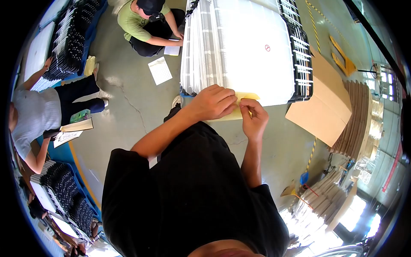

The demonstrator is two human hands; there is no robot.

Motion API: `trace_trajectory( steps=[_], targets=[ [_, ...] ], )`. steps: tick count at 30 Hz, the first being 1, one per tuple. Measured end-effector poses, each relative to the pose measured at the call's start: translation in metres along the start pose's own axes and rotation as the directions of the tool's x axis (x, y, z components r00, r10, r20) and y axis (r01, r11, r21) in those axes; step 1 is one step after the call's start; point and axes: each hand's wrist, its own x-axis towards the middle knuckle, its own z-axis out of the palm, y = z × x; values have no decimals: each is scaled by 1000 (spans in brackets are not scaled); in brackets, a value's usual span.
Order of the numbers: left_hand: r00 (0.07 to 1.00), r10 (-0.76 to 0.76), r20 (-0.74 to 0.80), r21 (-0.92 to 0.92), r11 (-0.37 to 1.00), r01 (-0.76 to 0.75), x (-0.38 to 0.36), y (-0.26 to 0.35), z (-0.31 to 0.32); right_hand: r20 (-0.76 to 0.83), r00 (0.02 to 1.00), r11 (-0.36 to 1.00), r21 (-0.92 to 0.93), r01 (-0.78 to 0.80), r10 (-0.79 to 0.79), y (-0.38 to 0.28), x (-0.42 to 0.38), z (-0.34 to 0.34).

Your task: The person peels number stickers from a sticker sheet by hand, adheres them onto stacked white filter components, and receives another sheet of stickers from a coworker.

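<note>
A yellow sheet (247,95) lies between my two hands, at the near edge of a tall stack of white panels (252,51). My left hand (215,103) has its fingers curled over the sheet's left part. On the right side, my right hand (254,115) pinches the sheet's edge between thumb and fingertips. Part of the sheet is hidden behind my left hand. The top panel carries a small red round mark, and black frames with white bars line the stack's right side.
A person in green (139,25) crouches left of the stack, near a paper sheet (160,71) on the floor. Another person (38,107) stands at far left holding a clipboard. Cardboard (321,98) leans at right. More panel stacks (64,188) stand lower left.
</note>
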Motion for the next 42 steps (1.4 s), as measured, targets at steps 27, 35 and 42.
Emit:
trace_trajectory(
  steps=[27,35,42],
  targets=[
    [997,-44,-68,36,998,46,-29,-56,-66,153,987,993,-94,65,-50,-35,42,79],
    [990,-100,-99,-50,994,96,-44,-76,-86,115,993,999,-48,-13,18,-38,47,114],
    [987,-71,-143,-16,997,70,-50,-91,-93,118,993,968,-247,50,-22,-50,51,135]
  ],
)
